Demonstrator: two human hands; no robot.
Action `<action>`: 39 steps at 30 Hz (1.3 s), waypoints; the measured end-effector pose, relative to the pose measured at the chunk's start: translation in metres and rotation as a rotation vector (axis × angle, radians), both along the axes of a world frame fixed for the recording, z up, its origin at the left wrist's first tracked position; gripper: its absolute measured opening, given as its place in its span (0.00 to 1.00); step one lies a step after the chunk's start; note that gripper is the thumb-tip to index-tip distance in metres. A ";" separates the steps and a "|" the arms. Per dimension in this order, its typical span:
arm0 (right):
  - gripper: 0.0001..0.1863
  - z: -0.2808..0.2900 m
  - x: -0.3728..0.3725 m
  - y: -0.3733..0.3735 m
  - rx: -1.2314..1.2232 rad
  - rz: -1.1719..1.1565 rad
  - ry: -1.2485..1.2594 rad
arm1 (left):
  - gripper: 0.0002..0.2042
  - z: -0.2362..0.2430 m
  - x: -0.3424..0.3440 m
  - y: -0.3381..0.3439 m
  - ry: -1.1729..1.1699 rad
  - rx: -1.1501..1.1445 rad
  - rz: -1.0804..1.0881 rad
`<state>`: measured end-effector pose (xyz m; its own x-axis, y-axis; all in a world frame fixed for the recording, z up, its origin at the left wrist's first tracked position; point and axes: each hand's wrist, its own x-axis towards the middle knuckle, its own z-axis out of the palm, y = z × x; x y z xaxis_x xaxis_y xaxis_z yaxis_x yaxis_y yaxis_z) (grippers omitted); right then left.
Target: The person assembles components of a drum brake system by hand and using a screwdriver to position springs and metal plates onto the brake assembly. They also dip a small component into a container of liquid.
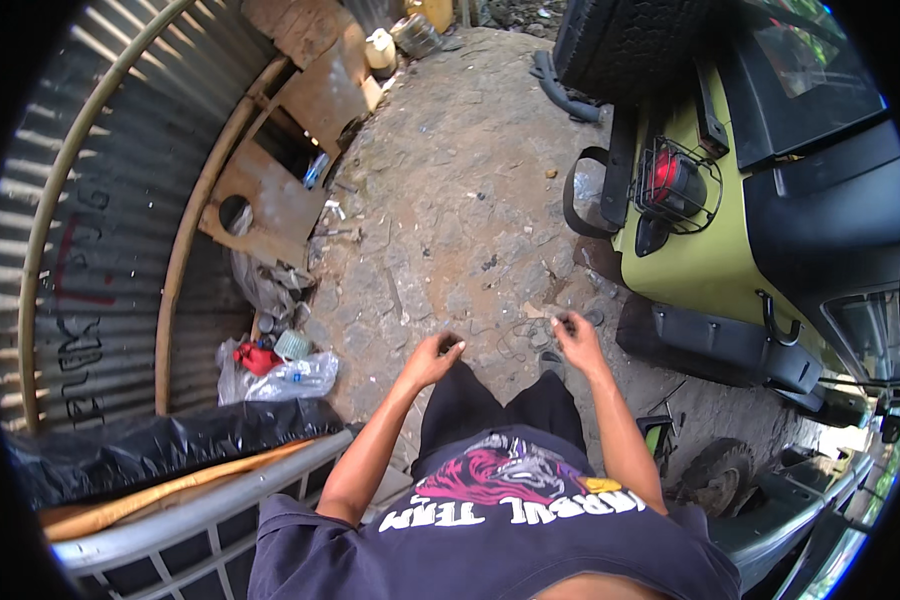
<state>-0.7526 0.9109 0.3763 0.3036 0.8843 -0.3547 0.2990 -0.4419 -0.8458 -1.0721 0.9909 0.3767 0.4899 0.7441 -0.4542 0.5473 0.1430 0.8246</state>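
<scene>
My left hand is in front of my lap, its fingers curled and the thumb close to them. Whatever it may pinch is too small to make out. My right hand is raised a little higher on the other side, its thumb and fingertips brought together. A thin dark strand, like fine wire, loops in the space between the hands and reaches close to the right fingertips. Against the stony ground the strand's ends cannot be traced.
On the right stands a yellow-green and black vehicle with a caged red tail light and a spare tyre. A corrugated metal wall rises on the left. Plastic bags, cardboard and a silver metal rack are near it.
</scene>
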 end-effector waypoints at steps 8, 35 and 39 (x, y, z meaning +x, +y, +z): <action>0.16 -0.096 -0.065 -0.026 -0.219 -0.115 -0.052 | 0.20 -0.109 0.009 0.083 0.144 -0.002 -0.209; 0.24 -0.745 -0.068 -0.132 -0.581 -0.088 -0.322 | 0.21 -0.730 0.149 -0.046 0.414 0.367 -0.913; 0.22 -0.760 -0.107 -0.139 -0.543 -0.112 -0.363 | 0.19 -0.761 0.128 -0.051 0.470 0.398 -0.889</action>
